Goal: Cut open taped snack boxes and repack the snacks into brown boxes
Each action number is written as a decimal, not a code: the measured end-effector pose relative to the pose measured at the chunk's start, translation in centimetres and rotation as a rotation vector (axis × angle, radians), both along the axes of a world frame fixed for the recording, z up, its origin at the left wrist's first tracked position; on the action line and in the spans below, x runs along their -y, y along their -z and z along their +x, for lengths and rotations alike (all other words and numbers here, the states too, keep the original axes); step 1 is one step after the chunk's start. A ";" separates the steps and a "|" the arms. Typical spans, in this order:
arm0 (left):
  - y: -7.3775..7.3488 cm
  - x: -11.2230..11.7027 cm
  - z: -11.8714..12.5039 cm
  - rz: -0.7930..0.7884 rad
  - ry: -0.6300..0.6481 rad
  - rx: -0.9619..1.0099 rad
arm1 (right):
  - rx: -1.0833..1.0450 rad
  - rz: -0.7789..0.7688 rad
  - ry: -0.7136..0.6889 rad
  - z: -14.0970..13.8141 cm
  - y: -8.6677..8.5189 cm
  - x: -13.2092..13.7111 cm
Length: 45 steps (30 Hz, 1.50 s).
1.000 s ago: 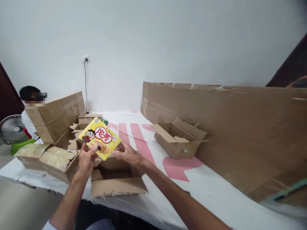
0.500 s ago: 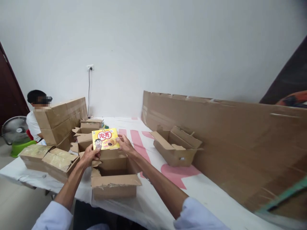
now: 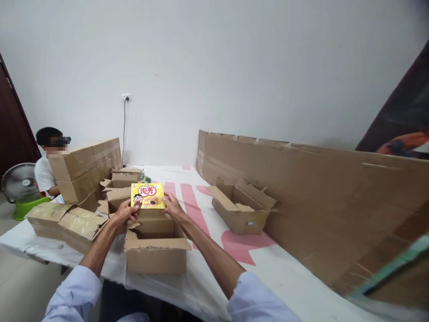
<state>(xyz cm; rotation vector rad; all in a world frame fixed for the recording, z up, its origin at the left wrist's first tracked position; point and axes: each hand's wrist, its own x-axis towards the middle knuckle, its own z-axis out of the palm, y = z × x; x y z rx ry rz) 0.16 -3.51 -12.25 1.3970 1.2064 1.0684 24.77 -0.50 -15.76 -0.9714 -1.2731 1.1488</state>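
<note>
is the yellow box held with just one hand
No, the left hand and the right hand each grip a side of the yellow box above the open carton.

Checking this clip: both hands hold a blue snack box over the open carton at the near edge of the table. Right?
Not quite: the head view shows the snack box is yellow, not blue. The left hand and right hand do hold it over the open carton at the near edge of the table.
</note>
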 end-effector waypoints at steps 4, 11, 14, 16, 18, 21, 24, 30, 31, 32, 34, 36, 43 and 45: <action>-0.3 0.1 0.0 0.004 0.016 0.003 | -0.010 0.010 -0.010 0.1 0.1 -0.1; -0.7 0.0 0.3 0.017 0.019 0.000 | -0.015 0.013 -0.010 0.5 0.0 0.1; -0.9 0.1 0.6 0.036 0.020 0.000 | -0.019 0.025 0.003 0.6 -0.3 0.4; -1.2 0.3 0.8 0.054 0.029 0.002 | -0.026 0.044 0.008 0.7 -0.7 0.8; -1.5 0.7 0.9 0.083 0.041 0.006 | -0.032 0.065 0.011 0.9 -1.1 1.2; -2.1 1.3 1.1 0.128 0.059 0.011 | -0.032 0.088 0.007 1.2 -1.8 1.7; -2.8 1.9 1.2 0.159 0.074 0.014 | -0.036 0.100 0.000 1.6 -2.4 2.0; -3.7 2.6 1.6 0.203 0.086 0.010 | -0.078 0.121 -0.005 1.9 -3.1 2.4; -3.8 2.7 1.7 0.205 0.087 0.009 | -0.085 0.125 -0.008 1.9 -3.3 2.5; -3.9 2.8 1.8 0.207 0.088 0.007 | -0.093 0.129 -0.015 1.9 -3.4 2.6; -4.2 2.9 2.0 0.227 0.095 -0.012 | -0.112 0.139 -0.039 1.8 -3.6 2.9; -4.4 2.9 2.0 0.267 0.126 -0.060 | -0.133 0.148 -0.079 1.9 -3.8 3.3; -1.7 5.6 -1.4 0.362 -0.256 -0.503 | -0.300 0.205 -0.031 4.6 -3.9 4.8; 0.6 7.0 -2.3 0.282 -0.300 -0.537 | -0.360 0.224 0.032 5.4 -4.0 5.1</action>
